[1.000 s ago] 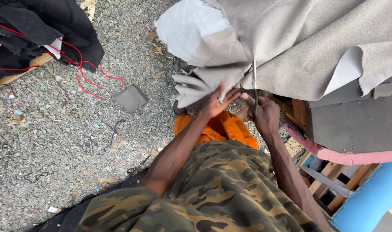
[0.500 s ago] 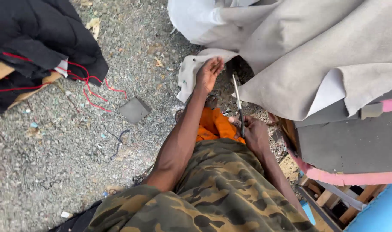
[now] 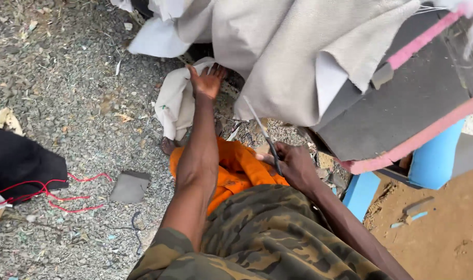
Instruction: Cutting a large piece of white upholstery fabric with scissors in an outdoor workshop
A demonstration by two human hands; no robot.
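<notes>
Grey gravel ground (image 3: 65, 93) spreads across the left, with orange-brown dirt at the near right. At the far side, the left hand (image 3: 208, 80) reaches out with fingers spread open, its palm against a loose cream cloth piece (image 3: 174, 101) lying on the gravel; whether it grips the cloth cannot be told. The right hand (image 3: 293, 163) sits nearer, closed around the handles of scissors (image 3: 262, 132), whose blades point up toward the hanging beige fabric (image 3: 283, 57). Orange cloth (image 3: 236, 166) lies between the two arms. A black garment with red cord (image 3: 24, 171) rests at the near left, just beside a small grey square (image 3: 129, 186).
</notes>
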